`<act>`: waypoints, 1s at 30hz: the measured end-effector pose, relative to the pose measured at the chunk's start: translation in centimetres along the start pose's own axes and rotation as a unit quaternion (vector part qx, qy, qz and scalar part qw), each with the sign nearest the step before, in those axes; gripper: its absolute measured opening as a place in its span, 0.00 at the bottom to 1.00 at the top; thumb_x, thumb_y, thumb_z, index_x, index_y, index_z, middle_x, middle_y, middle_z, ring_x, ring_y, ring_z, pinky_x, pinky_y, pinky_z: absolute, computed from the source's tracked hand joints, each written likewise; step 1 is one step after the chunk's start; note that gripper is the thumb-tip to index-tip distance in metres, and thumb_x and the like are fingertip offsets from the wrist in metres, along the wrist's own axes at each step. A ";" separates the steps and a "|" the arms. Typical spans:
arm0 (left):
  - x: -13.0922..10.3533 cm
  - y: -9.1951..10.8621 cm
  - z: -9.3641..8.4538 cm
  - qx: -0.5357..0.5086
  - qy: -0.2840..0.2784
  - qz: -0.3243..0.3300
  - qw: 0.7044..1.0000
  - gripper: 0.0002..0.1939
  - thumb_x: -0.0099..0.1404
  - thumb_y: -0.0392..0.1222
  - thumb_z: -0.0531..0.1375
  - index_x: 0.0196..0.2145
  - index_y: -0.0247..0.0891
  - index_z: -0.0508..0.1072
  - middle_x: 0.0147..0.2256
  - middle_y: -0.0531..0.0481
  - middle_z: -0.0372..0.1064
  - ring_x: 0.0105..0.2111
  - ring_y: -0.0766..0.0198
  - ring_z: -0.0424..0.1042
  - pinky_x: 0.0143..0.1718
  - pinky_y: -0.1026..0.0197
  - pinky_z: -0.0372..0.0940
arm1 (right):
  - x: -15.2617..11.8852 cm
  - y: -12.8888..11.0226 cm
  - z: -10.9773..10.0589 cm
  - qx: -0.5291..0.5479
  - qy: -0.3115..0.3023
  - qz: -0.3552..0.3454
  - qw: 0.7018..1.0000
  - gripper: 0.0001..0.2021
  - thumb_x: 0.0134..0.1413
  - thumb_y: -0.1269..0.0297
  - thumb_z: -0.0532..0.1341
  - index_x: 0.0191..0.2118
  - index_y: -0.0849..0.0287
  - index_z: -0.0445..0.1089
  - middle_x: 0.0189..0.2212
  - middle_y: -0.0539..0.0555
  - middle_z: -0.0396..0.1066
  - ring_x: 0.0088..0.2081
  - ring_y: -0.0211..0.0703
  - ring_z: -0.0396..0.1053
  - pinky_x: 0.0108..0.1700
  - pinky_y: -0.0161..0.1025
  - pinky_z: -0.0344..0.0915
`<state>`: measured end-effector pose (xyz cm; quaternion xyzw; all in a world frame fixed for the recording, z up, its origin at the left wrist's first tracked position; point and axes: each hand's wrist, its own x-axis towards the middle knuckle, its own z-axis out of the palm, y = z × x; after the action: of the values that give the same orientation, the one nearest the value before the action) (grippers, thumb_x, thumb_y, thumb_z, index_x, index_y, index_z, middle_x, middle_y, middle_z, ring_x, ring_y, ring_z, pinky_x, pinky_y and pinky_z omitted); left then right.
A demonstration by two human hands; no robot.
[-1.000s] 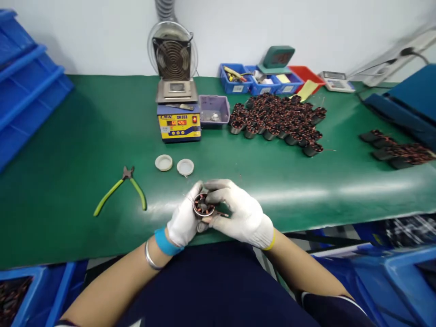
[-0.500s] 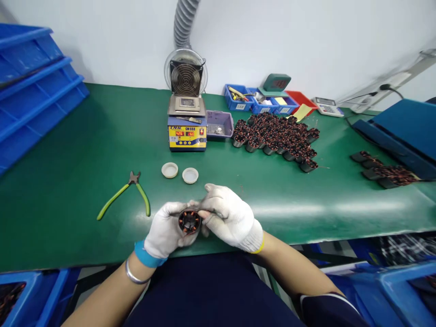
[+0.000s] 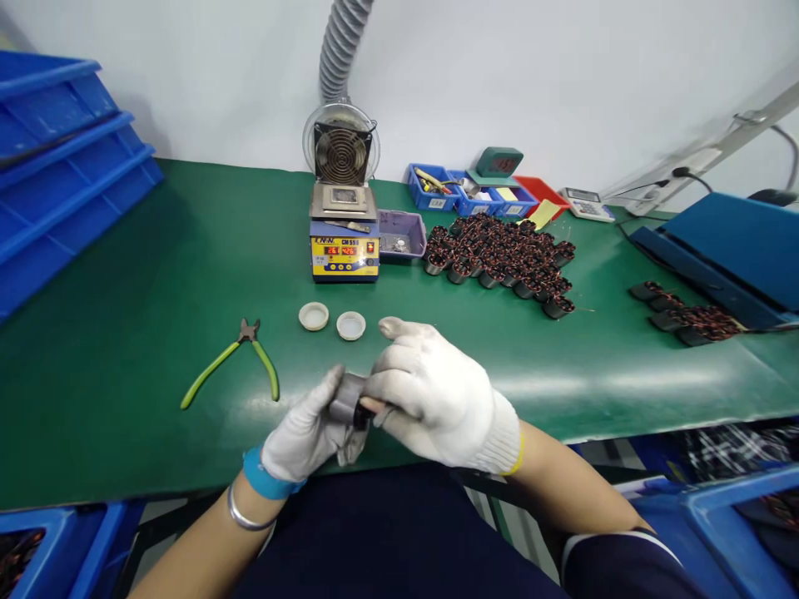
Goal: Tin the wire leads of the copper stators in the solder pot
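Note:
A motor stator (image 3: 347, 398) with a smooth grey metal shell lies tilted on its side between my hands, its black end toward the right. My left hand (image 3: 305, 433), in a white glove with a blue cuff, grips the shell between thumb and fingers. In a white glove with a yellow edge, my right hand (image 3: 430, 391) has its fingers pinched together against the black end. A bare fingertip shows through the glove there. Whatever sits inside that pinch is hidden. Two small whitish dishes (image 3: 313, 316) and green-handled cutters (image 3: 248, 330) lie on the green table just beyond.
A yellow-and-blue solder pot (image 3: 344, 259) with a fan stands behind the dishes, next to a purple tray (image 3: 415, 218). Many similar stators (image 3: 499, 254) are grouped at the back right. Blue crates (image 3: 68, 175) are stacked at left; a blue box (image 3: 724, 249) stands at right.
The stator has turned from its open winding end facing up to lying sideways, shell showing. My right hand has shifted slightly and rotated with it; the left still grips it.

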<state>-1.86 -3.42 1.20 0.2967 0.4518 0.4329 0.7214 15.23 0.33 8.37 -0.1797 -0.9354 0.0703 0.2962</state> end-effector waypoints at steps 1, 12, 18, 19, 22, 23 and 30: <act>-0.4 -0.1 0.2 0.016 0.003 0.027 0.999 0.34 0.49 0.72 0.63 0.36 0.36 0.76 0.21 0.48 0.70 0.16 0.61 0.65 0.15 0.58 0.61 | -0.4 0.2 0.1 0.019 0.012 0.015 1.000 0.07 0.65 0.70 0.56 0.36 0.59 0.70 0.30 0.53 0.70 0.34 0.45 0.68 0.60 0.53 0.63; -0.9 -2.4 -1.9 0.415 0.220 0.459 0.754 0.23 0.41 0.46 0.76 0.37 0.43 0.78 0.37 0.41 0.77 0.36 0.49 0.77 0.42 0.50 0.75 | -4.8 -0.4 6.3 0.571 0.160 0.371 0.715 0.26 0.45 0.46 0.75 0.45 0.57 0.71 0.34 0.53 0.73 0.33 0.45 0.73 0.36 0.40 0.76; -1.7 -1.9 -1.6 0.496 0.153 0.585 0.623 0.38 0.54 0.54 0.68 0.60 0.42 0.65 0.51 0.38 0.68 0.45 0.48 0.75 0.43 0.50 0.74 | -5.0 -1.0 6.9 0.461 0.077 0.378 0.799 0.33 0.51 0.44 0.70 0.57 0.59 0.66 0.46 0.58 0.73 0.45 0.50 0.74 0.48 0.46 0.74; -2.1 -1.4 -1.5 0.489 0.155 0.588 0.625 0.45 0.53 0.59 0.67 0.64 0.42 0.60 0.56 0.37 0.62 0.50 0.44 0.72 0.46 0.47 0.73 | -5.2 -0.7 6.7 0.394 0.077 0.342 0.850 0.31 0.53 0.47 0.70 0.56 0.59 0.66 0.48 0.59 0.72 0.47 0.51 0.73 0.51 0.46 0.73; -2.6 0.5 -1.2 0.521 0.120 0.540 0.651 0.45 0.57 0.62 0.63 0.67 0.42 0.56 0.63 0.36 0.54 0.60 0.39 0.63 0.56 0.41 0.65 | -5.9 0.6 6.1 0.204 0.070 0.183 0.959 0.24 0.62 0.54 0.65 0.59 0.60 0.64 0.54 0.63 0.68 0.54 0.52 0.69 0.56 0.48 0.70; -2.5 1.1 -1.1 0.553 0.097 0.495 0.663 0.37 0.60 0.58 0.62 0.63 0.41 0.62 0.60 0.37 0.60 0.57 0.42 0.66 0.54 0.43 0.66 | -6.1 1.0 6.0 0.163 0.068 0.137 0.975 0.23 0.65 0.56 0.62 0.60 0.61 0.62 0.54 0.64 0.68 0.55 0.53 0.68 0.56 0.49 0.70; -4.0 2.9 -1.3 0.421 -0.079 0.258 0.866 0.24 0.66 0.47 0.60 0.14 0.40 0.64 0.14 0.52 0.59 0.15 0.65 0.60 0.19 0.61 0.58 | -7.3 2.8 5.2 0.028 0.073 0.106 0.991 0.21 0.66 0.60 0.57 0.61 0.61 0.58 0.53 0.65 0.68 0.53 0.54 0.69 0.52 0.50 0.73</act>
<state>-4.95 -5.59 4.63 0.7114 0.4402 0.3474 0.4236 18.61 0.02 -0.35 -0.2746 -0.8845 0.1140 0.3596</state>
